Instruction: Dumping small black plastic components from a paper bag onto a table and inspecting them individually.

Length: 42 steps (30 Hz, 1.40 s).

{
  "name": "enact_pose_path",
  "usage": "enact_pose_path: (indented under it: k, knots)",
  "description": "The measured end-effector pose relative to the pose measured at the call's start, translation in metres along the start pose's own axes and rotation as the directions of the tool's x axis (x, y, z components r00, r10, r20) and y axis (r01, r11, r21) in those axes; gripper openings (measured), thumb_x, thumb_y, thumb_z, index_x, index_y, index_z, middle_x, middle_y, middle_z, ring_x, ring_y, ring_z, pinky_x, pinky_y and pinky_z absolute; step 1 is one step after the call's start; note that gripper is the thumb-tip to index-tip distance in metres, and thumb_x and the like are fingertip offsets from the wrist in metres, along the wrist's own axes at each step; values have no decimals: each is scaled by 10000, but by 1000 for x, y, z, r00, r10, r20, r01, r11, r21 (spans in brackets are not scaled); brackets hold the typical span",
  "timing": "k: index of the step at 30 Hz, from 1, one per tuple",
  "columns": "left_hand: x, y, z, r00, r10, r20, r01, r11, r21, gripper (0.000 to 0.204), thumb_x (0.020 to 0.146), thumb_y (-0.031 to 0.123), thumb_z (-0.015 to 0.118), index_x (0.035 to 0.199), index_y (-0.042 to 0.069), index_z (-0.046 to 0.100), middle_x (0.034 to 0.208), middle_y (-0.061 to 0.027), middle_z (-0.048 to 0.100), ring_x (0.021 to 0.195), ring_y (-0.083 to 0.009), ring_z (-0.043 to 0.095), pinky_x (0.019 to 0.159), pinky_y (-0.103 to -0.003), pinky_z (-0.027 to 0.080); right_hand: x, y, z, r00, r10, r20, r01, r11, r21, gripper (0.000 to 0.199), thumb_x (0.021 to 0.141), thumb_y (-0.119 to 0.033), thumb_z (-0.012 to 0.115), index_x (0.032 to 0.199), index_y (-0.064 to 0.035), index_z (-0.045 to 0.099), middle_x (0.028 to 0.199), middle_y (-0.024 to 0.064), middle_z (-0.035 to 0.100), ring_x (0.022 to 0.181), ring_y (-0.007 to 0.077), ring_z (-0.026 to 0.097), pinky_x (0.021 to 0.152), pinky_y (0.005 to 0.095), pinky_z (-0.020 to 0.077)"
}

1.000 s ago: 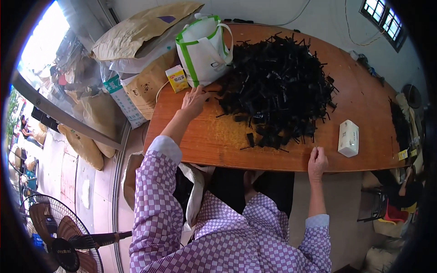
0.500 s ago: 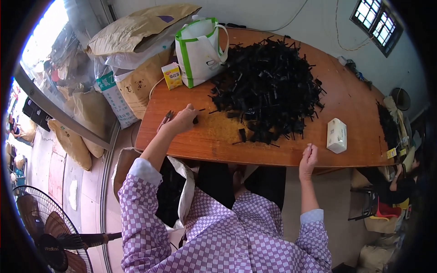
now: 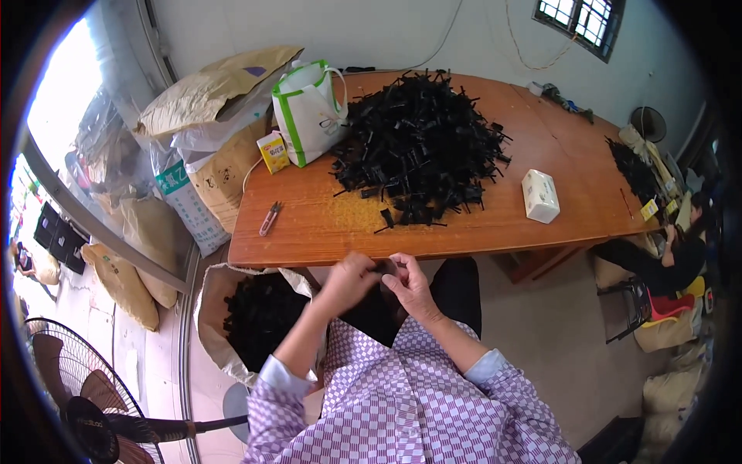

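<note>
At the table's front edge my two hands are close together, fingers bent in. Between them is a small black piece (image 3: pixel 383 267), mostly hidden by the fingers. My left hand (image 3: pixel 348 280) pinches it from one side, slightly blurred. My right hand (image 3: pixel 411 286) closes on its other side with thumb and fingers. Just beyond lies a big heap of black pieces with thin stalks (image 3: pixel 421 143) on the wooden table (image 3: pixel 301 220). A pair of small thread snips (image 3: pixel 270 219) rests on the table to the left.
An open sack of black pieces (image 3: pixel 263 321) stands below the table at left. A white-green bag (image 3: pixel 313 116), a yellow carton (image 3: pixel 273 153) and a tissue pack (image 3: pixel 540 196) are on the table. A fan (image 3: pixel 97 421) stands lower left; a seated person (image 3: pixel 668 259) is far right.
My left hand has come back from beside the snips to the table edge. My right hand has moved left to meet it at the black piece. The view has shifted.
</note>
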<state>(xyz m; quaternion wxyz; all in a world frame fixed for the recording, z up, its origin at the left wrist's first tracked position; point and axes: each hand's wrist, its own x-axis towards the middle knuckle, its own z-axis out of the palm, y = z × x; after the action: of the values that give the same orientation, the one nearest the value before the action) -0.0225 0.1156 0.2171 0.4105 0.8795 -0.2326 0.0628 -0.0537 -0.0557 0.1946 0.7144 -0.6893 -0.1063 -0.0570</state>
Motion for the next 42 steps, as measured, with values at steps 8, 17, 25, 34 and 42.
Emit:
enact_pose_path:
  k: [8,17,25,34,42]
  knots:
    - [-65,20,69,969,-247,-19,217,883,-417,176,769,73,705,858,-10,578,770,-96,622,649,-148,604,584,-272,489,-49,12,-14,993,5,117,3,998,-68,196,885,-182,624,963,-34,522,734,-12,468,638,50,401,576,210,370]
    - [-90,9,98,940,-325,102,326,772,-546,212,805,57,691,911,-19,524,788,-73,610,711,-95,583,604,-232,489,-70,18,-33,943,226,244,-240,970,28,262,934,-277,540,1006,-25,544,775,-29,474,696,58,429,609,207,380]
    - [-95,-11,115,935,-325,140,335,685,-647,427,821,36,659,1132,-10,370,863,-119,614,782,-126,595,657,-255,502,-73,35,-33,950,239,202,-204,962,-181,319,927,-287,544,1023,16,572,787,60,602,714,111,554,646,244,455]
    - [-91,1,103,916,-325,234,398,802,-445,582,815,39,604,1294,5,276,834,-173,605,732,-215,613,647,-316,490,-71,69,-39,957,215,192,-134,922,-364,344,940,-278,521,1111,19,558,856,101,629,779,151,583,695,263,474]
    - [-102,-23,123,950,-158,269,283,797,-533,618,848,27,570,1354,52,217,877,-121,610,778,-153,581,686,-285,483,-75,75,-42,891,352,287,-304,932,-199,271,929,-275,547,992,-12,554,833,35,556,744,108,517,658,265,442]
